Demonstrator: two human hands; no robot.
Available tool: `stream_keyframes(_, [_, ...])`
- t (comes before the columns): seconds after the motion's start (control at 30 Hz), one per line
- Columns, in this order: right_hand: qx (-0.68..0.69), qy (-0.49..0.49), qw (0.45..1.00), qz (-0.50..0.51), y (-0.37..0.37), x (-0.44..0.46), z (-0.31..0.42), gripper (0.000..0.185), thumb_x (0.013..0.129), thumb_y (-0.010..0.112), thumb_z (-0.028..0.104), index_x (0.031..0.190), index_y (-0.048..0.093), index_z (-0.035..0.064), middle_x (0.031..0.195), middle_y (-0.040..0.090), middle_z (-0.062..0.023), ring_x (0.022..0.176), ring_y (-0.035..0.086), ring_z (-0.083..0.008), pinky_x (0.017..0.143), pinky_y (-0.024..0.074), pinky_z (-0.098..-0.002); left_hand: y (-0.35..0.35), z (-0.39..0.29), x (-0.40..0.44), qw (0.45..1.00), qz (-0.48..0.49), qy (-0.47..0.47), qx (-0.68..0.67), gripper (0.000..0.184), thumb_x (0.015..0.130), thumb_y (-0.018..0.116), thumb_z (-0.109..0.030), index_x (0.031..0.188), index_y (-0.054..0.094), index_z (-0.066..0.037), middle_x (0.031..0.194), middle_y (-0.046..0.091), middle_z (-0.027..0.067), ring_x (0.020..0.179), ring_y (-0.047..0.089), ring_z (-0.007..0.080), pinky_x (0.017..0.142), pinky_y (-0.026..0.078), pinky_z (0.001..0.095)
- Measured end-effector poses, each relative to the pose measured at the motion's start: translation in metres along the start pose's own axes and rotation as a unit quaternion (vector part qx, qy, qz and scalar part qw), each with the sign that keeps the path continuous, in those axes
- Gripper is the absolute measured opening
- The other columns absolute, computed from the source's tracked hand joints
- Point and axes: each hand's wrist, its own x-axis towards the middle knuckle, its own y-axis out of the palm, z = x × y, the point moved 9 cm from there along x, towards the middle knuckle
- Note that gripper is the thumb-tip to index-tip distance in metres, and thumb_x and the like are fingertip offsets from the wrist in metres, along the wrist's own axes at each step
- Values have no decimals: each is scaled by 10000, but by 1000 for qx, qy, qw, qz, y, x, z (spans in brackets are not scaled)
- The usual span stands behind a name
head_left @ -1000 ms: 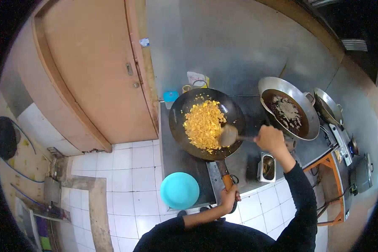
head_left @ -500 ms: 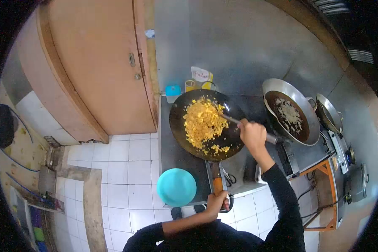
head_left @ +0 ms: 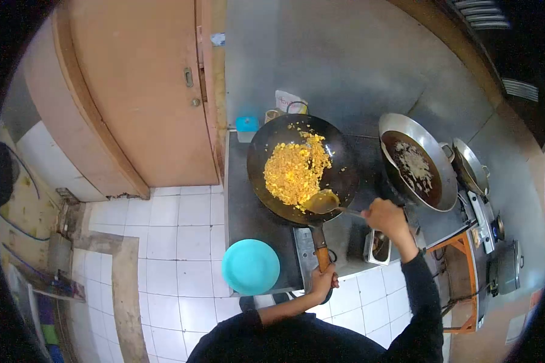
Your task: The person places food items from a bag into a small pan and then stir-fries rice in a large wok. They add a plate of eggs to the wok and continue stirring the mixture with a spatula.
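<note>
My left hand is closed around the wooden handle of a dark wok. In the wok lies a heap of yellow fried rice with what look like egg bits. My right hand grips the long handle of a metal ladle. The ladle's bowl rests at the near edge of the rice, low inside the wok. A turquoise plate sits on the counter's front left corner, left of the wok handle.
A large pan of dark oil with pale bits frying stands to the right, with another pan beyond it. Behind the wok are a blue-lidded container and a white packet. A metal container is below my right hand.
My right hand has come nearer and slightly right, drawing the ladle from the rice's far side to its near edge. The wok is tipped differently, and its handle end has swung slightly right.
</note>
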Motion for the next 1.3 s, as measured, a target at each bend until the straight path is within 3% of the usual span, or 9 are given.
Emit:
stream_keyframes(0.07, [95, 76, 990, 70, 55, 18, -5, 335, 771, 560, 383, 818, 624, 58, 785, 610, -199, 791, 596, -368, 705, 481, -426, 9, -11, -11, 1000, -10, 18, 14, 156, 821, 520, -165, 772, 420, -56, 517, 450, 29, 398, 466, 130, 366, 421, 274])
stream_keyframes(0.27, [158, 106, 981, -33, 53, 75, 22, 310, 774, 559, 373, 828, 624, 74, 749, 613, -190, 743, 606, -351, 675, 484, -428, 12, -20, -48, 999, -25, -45, 5, 154, 820, 531, -165, 789, 448, -39, 533, 474, 40, 425, 503, 146, 381, 441, 284])
stream_keyframes(0.47, [39, -17, 976, -213, -41, 44, 30, 223, 757, 592, 297, 755, 595, 75, 592, 578, -136, 562, 592, -279, 516, 460, -380, -30, -66, -79, 993, -29, -79, 80, 209, 791, 578, -196, 660, 481, -65, 519, 485, 23, 411, 493, 131, 379, 432, 273])
stream_keyframes(0.53, [-26, -134, 940, -312, -67, 24, 42, 153, 742, 597, 232, 773, 578, 83, 592, 559, -105, 572, 580, -248, 519, 440, -329, -40, -71, -75, 993, 0, -82, 83, 232, 789, 580, -215, 642, 480, -65, 523, 495, 29, 409, 494, 130, 376, 425, 269])
stream_keyframes(0.67, [-67, -148, 904, -396, -70, -7, 25, 370, 725, 612, 202, 1088, 584, 134, 677, 517, -95, 562, 514, -226, 529, 424, -321, -45, -77, -72, 994, 34, -79, 63, 215, 786, 582, -222, 671, 484, -68, 517, 473, 14, 403, 483, 125, 372, 403, 250])
stream_keyframes(0.7, [-82, -145, 923, -346, -54, -8, 19, 491, 689, 574, 87, 1174, 509, 136, 760, 522, -94, 627, 529, -231, 554, 423, -328, -45, -77, -72, 994, 32, -80, 61, 213, 786, 581, -225, 676, 484, -71, 517, 469, 10, 404, 481, 123, 372, 399, 248])
stream_keyframes(0.83, [-112, -143, 955, -234, 2, -12, 8, 528, 673, 542, 64, 1194, 488, 139, 783, 519, -84, 637, 531, -227, 566, 433, -321, -41, -70, -71, 994, 25, -97, 52, 200, 780, 576, -223, 682, 485, -74, 516, 472, 11, 402, 483, 121, 370, 388, 243])
stream_keyframes(0.93, [-98, -103, 957, -251, 3, -13, 5, 543, 670, 551, 78, 1205, 475, 129, 791, 524, -88, 666, 548, -228, 583, 446, -325, -44, -58, -56, 995, -3, -33, 94, 188, 774, 574, -204, 686, 484, -63, 505, 477, 17, 386, 481, 123, 357, 392, 251])
stream_keyframes(1.3, [1, 28, 980, -198, -36, -15, -21, 288, 734, 587, 170, 1020, 620, 177, 683, 592, -102, 604, 601, -255, 539, 475, -360, -20, -17, -7, 995, -67, 57, 54, 163, 779, 553, -146, 703, 473, -26, 497, 480, 47, 375, 492, 156, 357, 428, 281])
